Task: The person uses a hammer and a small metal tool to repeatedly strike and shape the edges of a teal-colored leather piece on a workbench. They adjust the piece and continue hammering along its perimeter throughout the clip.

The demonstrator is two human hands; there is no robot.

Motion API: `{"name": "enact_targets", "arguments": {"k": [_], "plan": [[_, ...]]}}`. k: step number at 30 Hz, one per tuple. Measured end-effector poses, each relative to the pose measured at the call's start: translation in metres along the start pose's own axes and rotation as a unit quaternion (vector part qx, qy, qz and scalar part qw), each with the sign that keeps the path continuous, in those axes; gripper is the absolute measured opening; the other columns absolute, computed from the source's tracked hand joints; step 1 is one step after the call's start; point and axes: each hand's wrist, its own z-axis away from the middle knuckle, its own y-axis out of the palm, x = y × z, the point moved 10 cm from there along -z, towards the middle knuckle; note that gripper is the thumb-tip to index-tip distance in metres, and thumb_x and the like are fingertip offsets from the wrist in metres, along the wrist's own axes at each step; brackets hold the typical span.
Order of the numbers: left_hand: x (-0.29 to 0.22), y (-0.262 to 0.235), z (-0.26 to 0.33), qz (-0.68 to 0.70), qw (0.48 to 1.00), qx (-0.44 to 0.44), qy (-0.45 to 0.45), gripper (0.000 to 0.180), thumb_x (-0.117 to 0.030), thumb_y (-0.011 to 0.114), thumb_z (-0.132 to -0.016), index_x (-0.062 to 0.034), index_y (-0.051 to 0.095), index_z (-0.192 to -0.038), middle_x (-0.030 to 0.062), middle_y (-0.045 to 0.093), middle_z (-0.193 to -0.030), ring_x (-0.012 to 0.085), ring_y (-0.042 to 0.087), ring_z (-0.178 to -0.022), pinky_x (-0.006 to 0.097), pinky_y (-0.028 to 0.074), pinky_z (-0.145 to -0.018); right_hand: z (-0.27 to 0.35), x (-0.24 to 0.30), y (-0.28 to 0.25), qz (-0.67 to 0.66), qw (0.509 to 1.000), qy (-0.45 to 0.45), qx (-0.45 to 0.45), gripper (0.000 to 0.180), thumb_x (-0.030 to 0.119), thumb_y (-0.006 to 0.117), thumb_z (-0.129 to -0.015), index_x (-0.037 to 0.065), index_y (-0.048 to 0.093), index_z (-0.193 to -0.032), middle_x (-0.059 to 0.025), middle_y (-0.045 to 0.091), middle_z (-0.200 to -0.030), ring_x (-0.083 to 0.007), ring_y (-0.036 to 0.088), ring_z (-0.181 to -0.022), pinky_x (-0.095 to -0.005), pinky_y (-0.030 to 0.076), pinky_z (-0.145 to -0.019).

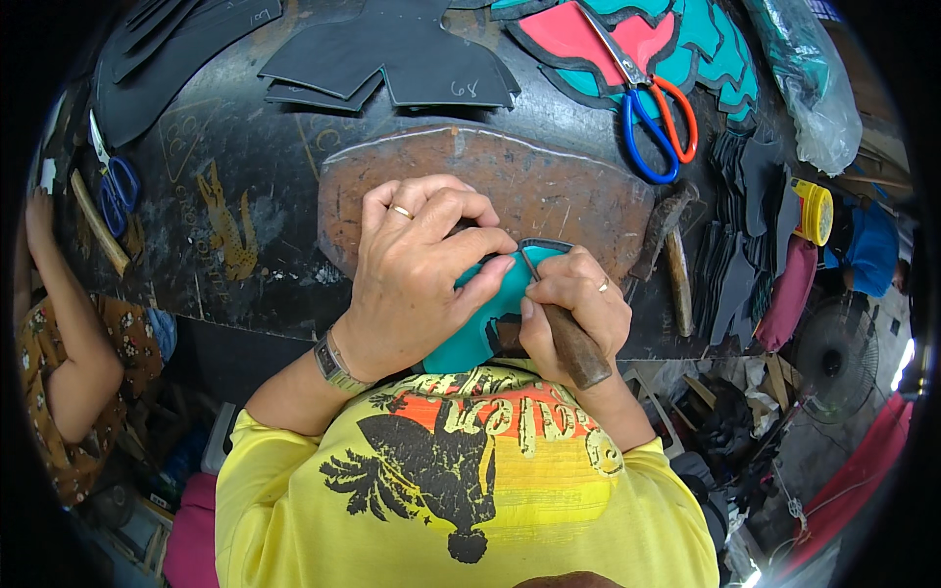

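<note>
While the left hand (417, 269) pinches the teal leather piece (490, 318), the right hand (573, 304) grips a wooden-handled awl (569, 338) just beside it.

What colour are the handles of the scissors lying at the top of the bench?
One blue, one red-orange, on the scissors, seen in the head view.

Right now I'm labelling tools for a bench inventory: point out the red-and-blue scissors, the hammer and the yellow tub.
red-and-blue scissors (655, 125): head view, handle loops.
hammer (676, 269): head view, wooden handle.
yellow tub (814, 211): head view, lid.
</note>
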Motion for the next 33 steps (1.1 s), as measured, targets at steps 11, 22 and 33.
{"name": "enact_targets", "arguments": {"k": [11, 22, 33], "plan": [[-0.001, 0.0, 0.001, 0.002, 1.0, 0.001, 0.006, 0.013, -0.017, 0.085, -0.078, -0.0166, 0.079, -0.09, -0.0031, 0.067, -0.105, 0.0215, 0.062, -0.114, 0.047, 0.039, -0.1, 0.004, -0.007, -0.009, -0.073, 0.996, 0.047, -0.016, 0.016, -0.003, 0.069, -0.078, -0.001, 0.063, -0.092, -0.0145, 0.064, -0.086, -0.023, 0.061, -0.074, -0.0374, 0.049, -0.07], [-0.002, -0.001, 0.001, -0.004, 1.0, 0.001, 0.009, 0.013, -0.018, 0.084, -0.078, -0.0159, 0.078, -0.09, -0.0024, 0.067, -0.105, 0.0218, 0.062, -0.115, 0.047, 0.039, -0.1, 0.001, -0.004, -0.005, -0.037, 0.999, 0.024, -0.006, 0.016, -0.004, 0.069, -0.076, -0.001, 0.064, -0.09, -0.0143, 0.064, -0.083, -0.0232, 0.061, -0.071, -0.0369, 0.049, -0.068], [0.002, -0.015, 0.014, -0.037, 0.998, -0.025, -0.038, 0.041, -0.018, 0.089, -0.073, -0.0106, 0.076, -0.111, 0.0048, 0.065, -0.119, 0.027, 0.061, -0.118, 0.044, 0.041, -0.1, -0.001, 0.0, 0.0, -0.007, 1.0, -0.004, -0.02, 0.014, -0.005, 0.07, -0.076, -0.001, 0.064, -0.087, -0.0143, 0.064, -0.079, -0.0249, 0.062, -0.068, -0.0355, 0.051, -0.066]]}}
